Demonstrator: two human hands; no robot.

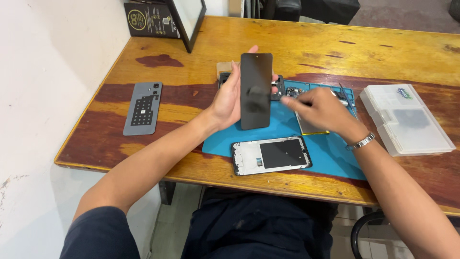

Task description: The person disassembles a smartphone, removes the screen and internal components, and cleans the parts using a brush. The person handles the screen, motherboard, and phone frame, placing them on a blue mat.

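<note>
Two hands over the blue mat (330, 153): left hand (227, 98) grips black screen panel (256, 91) upright; right hand (318, 108) fingertips pinched, contents unclear, near the tabletop (268, 38) middle.

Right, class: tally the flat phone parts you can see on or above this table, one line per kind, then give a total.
Black screen panel, held upright in the left hand: 1
Grey back cover: 1
Phone frame on the blue mat: 1
Total: 3

Worn wooden table (306, 43) w/ dark stains; white wall (48, 72) on left; tiled floor (167, 230) below.
</note>
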